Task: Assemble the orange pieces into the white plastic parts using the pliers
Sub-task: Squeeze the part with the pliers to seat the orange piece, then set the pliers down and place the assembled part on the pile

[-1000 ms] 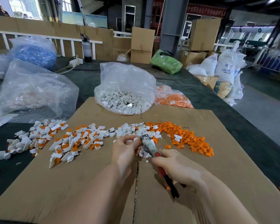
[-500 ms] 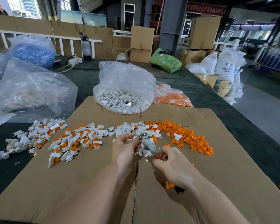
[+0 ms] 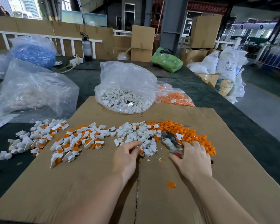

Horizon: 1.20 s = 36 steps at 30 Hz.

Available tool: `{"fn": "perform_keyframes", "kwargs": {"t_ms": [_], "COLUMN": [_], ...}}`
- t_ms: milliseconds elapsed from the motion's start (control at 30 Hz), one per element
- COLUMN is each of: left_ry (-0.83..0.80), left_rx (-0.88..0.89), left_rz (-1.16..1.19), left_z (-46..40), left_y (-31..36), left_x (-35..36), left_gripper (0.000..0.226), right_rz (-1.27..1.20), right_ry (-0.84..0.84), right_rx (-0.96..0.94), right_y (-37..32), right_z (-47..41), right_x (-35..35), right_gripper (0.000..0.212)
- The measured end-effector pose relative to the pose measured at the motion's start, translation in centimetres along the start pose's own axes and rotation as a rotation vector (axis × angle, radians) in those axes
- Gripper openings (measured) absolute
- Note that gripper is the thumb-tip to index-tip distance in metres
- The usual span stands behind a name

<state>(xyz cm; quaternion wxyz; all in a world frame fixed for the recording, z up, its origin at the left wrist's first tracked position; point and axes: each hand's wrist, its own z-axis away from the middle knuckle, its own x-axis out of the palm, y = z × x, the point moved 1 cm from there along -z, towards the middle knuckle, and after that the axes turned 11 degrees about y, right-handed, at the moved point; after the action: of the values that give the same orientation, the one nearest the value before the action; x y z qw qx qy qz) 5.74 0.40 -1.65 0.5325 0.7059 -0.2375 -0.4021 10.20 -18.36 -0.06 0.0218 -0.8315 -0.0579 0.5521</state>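
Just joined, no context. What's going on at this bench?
A person is fitting orange pieces into white plastic parts on a cardboard sheet. The right hand rests over the pliers by the orange pile; the left hand reaches into the white parts. Assembled pieces lie left.

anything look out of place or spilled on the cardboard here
Mostly tidy. One orange piece lies alone on the cardboard sheet, near the right hand, apart from the orange pile. A few small crumbs sit below the white parts.

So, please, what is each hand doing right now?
Left hand: open, fingers on the white parts.
Right hand: on the pliers; grip cannot be told.
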Motion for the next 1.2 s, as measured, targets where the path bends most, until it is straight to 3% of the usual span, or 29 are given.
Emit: {"fn": "perform_keyframes", "kwargs": {"t_ms": [133,267,367,467,700,867,1067,1200], "left_ry": [0.008,0.026,0.021,-0.003,-0.044,-0.108,-0.223,-0.145], "left_rx": [0.006,-0.008,0.047,0.066,0.048,0.069,0.126,0.246], "left_rz": [-0.035,0.002,-0.030,-0.023,-0.002,-0.022,-0.036,-0.117], "left_z": [0.0,-0.2,-0.2,-0.1,-0.1,-0.1,0.8,0.9], "left_y": [-0.2,-0.3,-0.1,-0.1,-0.3,-0.1,0.0,-0.1], "left_x": [0.1,0.4,0.4,0.2,0.2,0.1,-0.4,0.0], "left_gripper": [0.023,0.015,0.006,0.010,0.015,0.018,0.037,0.032], "right_rz": [0.092,-0.179,-0.348,-0.471,-0.502,-0.571,-0.679,-0.687], "right_ry": [0.111,0.496,0.456,0.417,0.398,0.311,0.279,0.266], "right_rx": [-0.071,-0.304,-0.445,-0.422,-0.377,-0.520,-0.382,-0.394], "right_y": [-0.9,-2.5,-3.8,-4.1,-3.9,-5.0,-5.4,-5.4], "right_z": [0.9,2.2,3.0,3.6,3.9,3.7,3.5,3.6], "right_x": [0.0,-0.3,-0.1,0.3,0.3,0.0,0.2,0.1], "right_gripper": [0.057,0.034,0.029,0.022,0.015,0.012,0.012,0.012]}}
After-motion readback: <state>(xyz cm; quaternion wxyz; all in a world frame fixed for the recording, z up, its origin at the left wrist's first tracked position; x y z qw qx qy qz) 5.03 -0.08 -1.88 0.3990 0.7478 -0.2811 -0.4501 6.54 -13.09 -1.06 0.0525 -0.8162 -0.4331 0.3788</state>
